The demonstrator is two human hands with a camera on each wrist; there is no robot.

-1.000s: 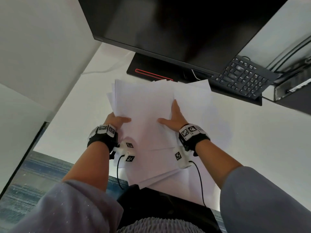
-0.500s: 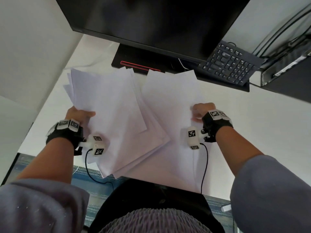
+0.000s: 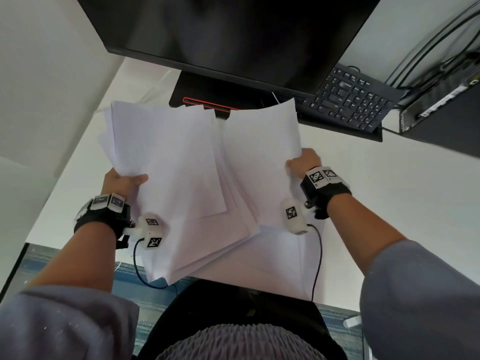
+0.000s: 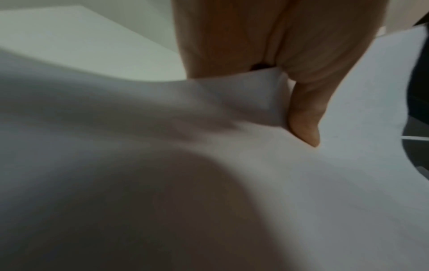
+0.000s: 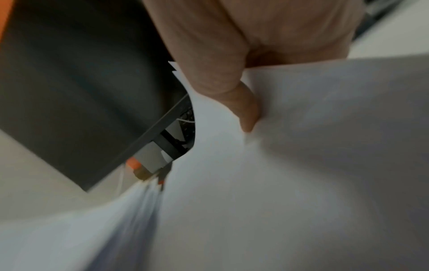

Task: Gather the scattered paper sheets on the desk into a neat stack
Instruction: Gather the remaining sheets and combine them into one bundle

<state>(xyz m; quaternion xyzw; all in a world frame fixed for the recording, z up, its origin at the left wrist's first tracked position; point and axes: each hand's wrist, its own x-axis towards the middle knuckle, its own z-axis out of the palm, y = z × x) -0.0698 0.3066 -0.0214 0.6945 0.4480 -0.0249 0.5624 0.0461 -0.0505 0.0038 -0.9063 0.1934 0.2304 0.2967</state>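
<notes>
Two bunches of white paper sheets are held up over the desk in the head view. My left hand (image 3: pixel 124 181) grips the left bunch (image 3: pixel 168 162) at its left edge, thumb on top; the left wrist view shows the thumb (image 4: pixel 304 117) pressing into the paper (image 4: pixel 255 183). My right hand (image 3: pixel 302 162) grips the right bunch (image 3: pixel 259 157) at its right edge, and the right wrist view shows the thumb (image 5: pixel 246 108) on the sheets (image 5: pixel 301 165). The bunches overlap loosely at their lower middle, with uneven edges.
A black monitor (image 3: pixel 233 35) hangs over the back of the white desk (image 3: pixel 389 203), its stand base (image 3: pixel 207 97) just beyond the papers. A black keyboard (image 3: pixel 348 100) leans at the back right beside a dark box (image 3: pixel 441 107). A white partition (image 3: pixel 39 74) runs along the left.
The sheets lay flat under both hands a second ago. Both hands then took hold of separate bunches and lifted them; since half a second ago the bunches have come closer together.
</notes>
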